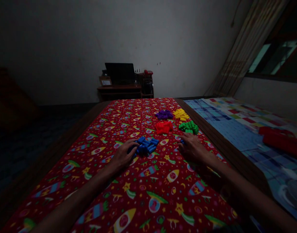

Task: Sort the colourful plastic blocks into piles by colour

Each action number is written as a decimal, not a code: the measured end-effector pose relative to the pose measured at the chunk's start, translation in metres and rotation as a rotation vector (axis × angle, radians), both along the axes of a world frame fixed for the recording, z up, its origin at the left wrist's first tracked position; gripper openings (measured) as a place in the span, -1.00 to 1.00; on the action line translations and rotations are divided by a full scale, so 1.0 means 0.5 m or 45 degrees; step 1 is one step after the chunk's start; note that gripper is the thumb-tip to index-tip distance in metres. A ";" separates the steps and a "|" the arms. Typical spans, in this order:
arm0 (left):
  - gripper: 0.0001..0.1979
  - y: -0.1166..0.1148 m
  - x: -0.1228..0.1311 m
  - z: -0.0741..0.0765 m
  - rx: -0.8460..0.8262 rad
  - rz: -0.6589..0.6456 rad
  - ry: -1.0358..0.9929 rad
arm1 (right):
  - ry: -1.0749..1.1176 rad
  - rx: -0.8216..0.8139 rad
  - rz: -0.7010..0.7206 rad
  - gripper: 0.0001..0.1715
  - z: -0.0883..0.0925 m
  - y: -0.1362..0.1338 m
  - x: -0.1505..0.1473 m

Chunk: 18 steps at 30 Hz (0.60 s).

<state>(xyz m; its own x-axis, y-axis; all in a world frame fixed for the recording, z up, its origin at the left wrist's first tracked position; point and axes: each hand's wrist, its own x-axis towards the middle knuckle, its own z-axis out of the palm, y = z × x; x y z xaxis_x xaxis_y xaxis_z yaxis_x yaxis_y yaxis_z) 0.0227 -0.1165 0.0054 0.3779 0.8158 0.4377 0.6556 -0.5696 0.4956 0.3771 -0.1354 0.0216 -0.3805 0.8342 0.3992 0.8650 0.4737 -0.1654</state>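
Blocks (146, 145) of blue plastic lie heaped on the cloth (148, 194), probably light, hard and slippery; pinch one by its sides. Left hand (123, 156) curls against the heap's left edge, grip unclear; right hand (192, 148) rests spread, right of it.

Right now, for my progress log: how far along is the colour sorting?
Done: purple pile, yellow pile, red pile, green pile lie apart. In hand: left hand touches the blue pile; right hand rests nearby on the cloth. Left: no unsorted pieces show.

Red rocket-print cloth (138, 116); blue blocks (146, 145); blue checked mat (226, 126).
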 end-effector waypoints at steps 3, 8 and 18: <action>-0.67 0.007 -0.004 -0.003 -0.023 0.089 -0.057 | 0.067 0.052 0.219 -0.67 -0.010 0.022 -0.064; -0.54 0.011 -0.016 -0.015 -0.077 0.223 -0.085 | 0.024 -0.090 0.489 -0.73 -0.023 0.075 -0.202; -0.50 0.004 -0.014 -0.028 -0.066 0.199 -0.009 | 0.050 -0.081 0.305 -0.61 -0.008 0.053 -0.077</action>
